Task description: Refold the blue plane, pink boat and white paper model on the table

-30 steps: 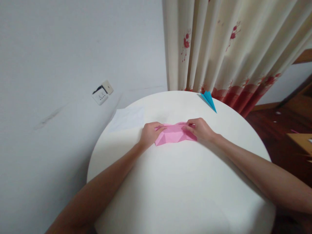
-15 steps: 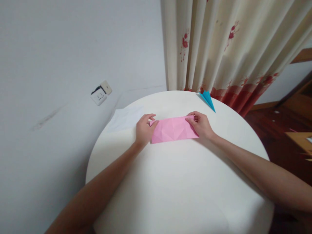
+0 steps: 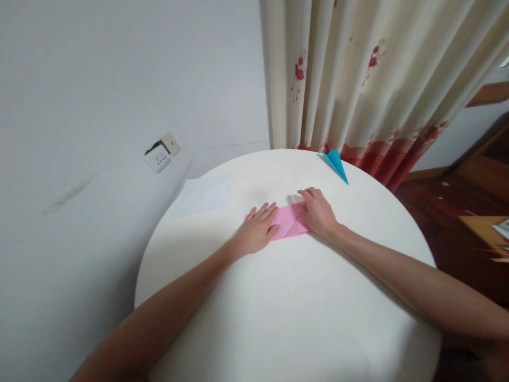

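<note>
Two things flank the pink paper (image 3: 291, 223): white sheet (image 3: 207, 194), blue plane (image 3: 337, 164).

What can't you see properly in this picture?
- Pink paper: both ends hidden, under the left hand and right hand.
- Socket on the wall: too small to tell its details.
- Things at the right edge: cut off and blurred.
- White sheet: faint against the table.

Home room: floral curtain (image 3: 369, 79), wall socket (image 3: 161, 154), round white table (image 3: 286, 297).
</note>
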A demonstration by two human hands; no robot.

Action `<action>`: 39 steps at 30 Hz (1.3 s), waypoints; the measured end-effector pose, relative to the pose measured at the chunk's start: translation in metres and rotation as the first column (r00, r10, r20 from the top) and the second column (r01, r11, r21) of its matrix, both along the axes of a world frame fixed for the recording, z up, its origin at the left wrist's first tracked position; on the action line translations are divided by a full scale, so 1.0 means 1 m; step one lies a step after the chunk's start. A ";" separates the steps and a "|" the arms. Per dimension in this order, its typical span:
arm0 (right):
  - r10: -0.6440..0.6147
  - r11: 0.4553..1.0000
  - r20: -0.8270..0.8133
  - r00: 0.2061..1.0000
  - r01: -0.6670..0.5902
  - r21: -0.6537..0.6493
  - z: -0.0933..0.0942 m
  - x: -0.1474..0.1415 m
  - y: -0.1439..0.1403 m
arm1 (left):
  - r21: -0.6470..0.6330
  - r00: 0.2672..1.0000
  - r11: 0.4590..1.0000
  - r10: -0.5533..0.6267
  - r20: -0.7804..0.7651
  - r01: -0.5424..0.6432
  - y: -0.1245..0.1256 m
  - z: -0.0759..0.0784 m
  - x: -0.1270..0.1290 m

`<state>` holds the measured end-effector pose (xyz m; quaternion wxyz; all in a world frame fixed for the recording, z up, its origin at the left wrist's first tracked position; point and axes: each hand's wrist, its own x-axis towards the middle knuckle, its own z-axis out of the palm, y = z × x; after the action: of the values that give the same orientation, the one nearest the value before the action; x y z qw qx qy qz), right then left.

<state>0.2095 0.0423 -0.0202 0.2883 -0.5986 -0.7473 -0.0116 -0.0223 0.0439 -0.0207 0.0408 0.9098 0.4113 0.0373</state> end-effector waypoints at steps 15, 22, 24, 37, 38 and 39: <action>0.335 0.931 0.239 0.911 -0.281 -0.231 -0.015 -0.033 -0.023 | 0.100 1.000 0.995 -0.010 -0.006 0.010 -0.005 -0.010 0.008; 0.320 0.934 0.248 0.914 -0.261 -0.243 -0.014 -0.034 -0.023 | 0.061 1.000 0.998 -0.014 0.016 0.013 -0.008 -0.010 0.012; 0.320 0.934 0.248 0.914 -0.262 -0.241 -0.014 -0.034 -0.024 | 0.052 1.000 0.999 -0.008 0.009 0.007 -0.008 -0.009 0.012; 0.310 0.934 0.180 0.933 -0.264 -0.240 -0.013 -0.032 -0.022 | 0.027 0.999 1.000 -0.016 0.052 0.015 -0.004 -0.006 0.013; 0.312 0.933 0.176 0.934 -0.267 -0.239 -0.012 -0.032 -0.022 | 0.027 0.999 1.000 -0.016 0.052 0.014 -0.004 -0.006 0.013; 0.314 0.933 0.172 0.934 -0.269 -0.239 -0.012 -0.032 -0.022 | 0.029 0.999 0.999 -0.016 0.052 0.015 -0.004 -0.006 0.013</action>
<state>0.1779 0.0201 -0.0323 0.1419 -0.5032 -0.8511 0.0487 -0.0094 0.0401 -0.0272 0.0388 0.9122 0.4023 0.0666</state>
